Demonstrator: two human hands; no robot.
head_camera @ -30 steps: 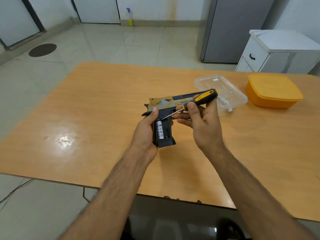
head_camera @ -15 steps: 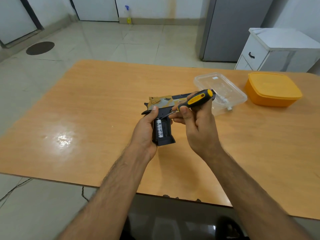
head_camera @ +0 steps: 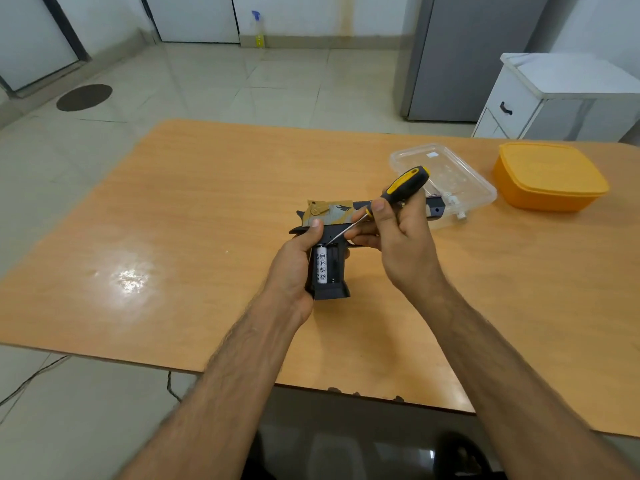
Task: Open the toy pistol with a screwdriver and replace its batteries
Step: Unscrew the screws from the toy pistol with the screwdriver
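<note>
While the wide orange-brown wooden table [head_camera: 173,209] fills most of the view, a person's two bare forearms reach in from the bottom edge toward its middle. At the far right of the table sits a closed orange plastic box [head_camera: 549,176], and just left of it lies a clear plastic tray [head_camera: 441,174] with a few small pale items inside, too small to identify.

Near the table's centre, the left hand [head_camera: 294,268] grips the black and tan toy pistol [head_camera: 332,220] around its handle, fingers closed on it, thumb pressed near the top. The handle's battery compartment lies open toward the camera, with one white cylindrical battery [head_camera: 321,266] seated in the left slot; the slot beside it looks dark and seems empty.

The right hand [head_camera: 398,244] holds the yellow and black handled screwdriver [head_camera: 401,188], thumb and fingers pinched on the lower handle and shaft. Compared with half a second ago, the handle now tilts up more steeply and the metal tip has dropped down to the top end of the white battery. This suggests the cover is already off and the person is starting to lever the old battery out, so the swap itself is not yet done.
</note>
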